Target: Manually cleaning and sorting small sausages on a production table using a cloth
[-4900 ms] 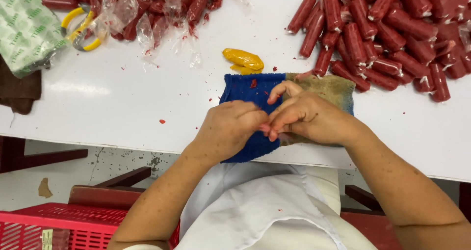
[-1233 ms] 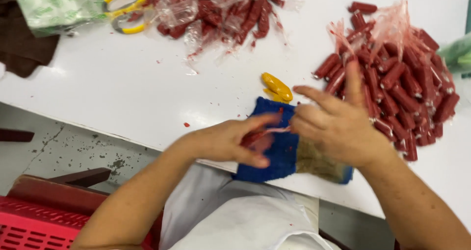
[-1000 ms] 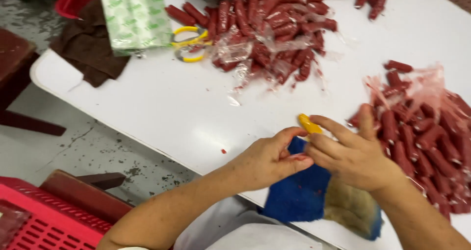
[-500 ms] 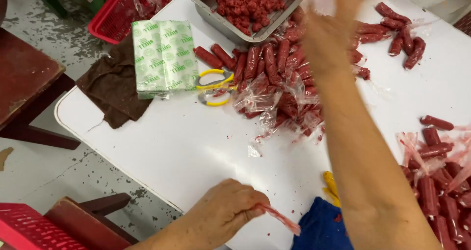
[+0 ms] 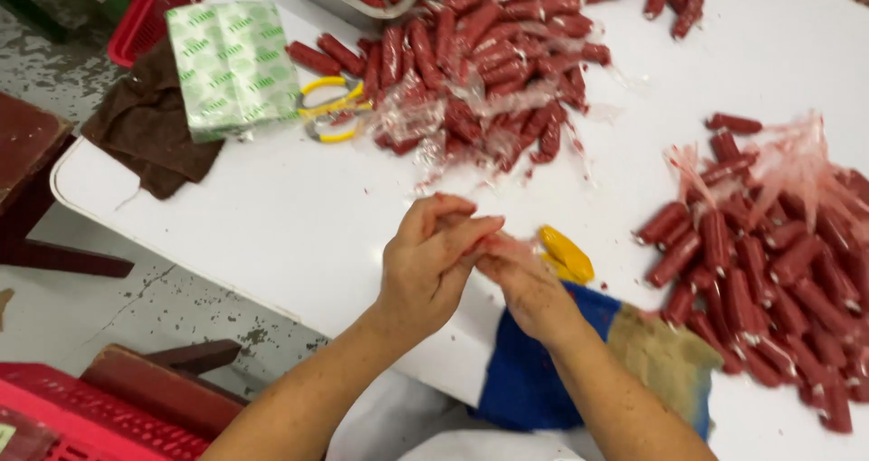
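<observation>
A thin scrap of clear wrapper (image 5: 501,242) sits pinched between my fingertips, above the white table (image 5: 272,217). My left hand (image 5: 425,266) and right hand (image 5: 525,285) meet there, fingers closed on it together. Just beside them lies a yellow piece (image 5: 563,253); a blue cloth (image 5: 534,380) lies under my right wrist. Red sausages (image 5: 760,262) pile to the right, more sausages (image 5: 489,63) beyond, near yellow scissors (image 5: 330,108).

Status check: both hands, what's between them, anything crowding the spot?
Left hand and right hand pressed together over table edge. Pinching thin pinkish casing scrap; grip detail blurred. Yellow tool and blue cloth beside right hand.
</observation>
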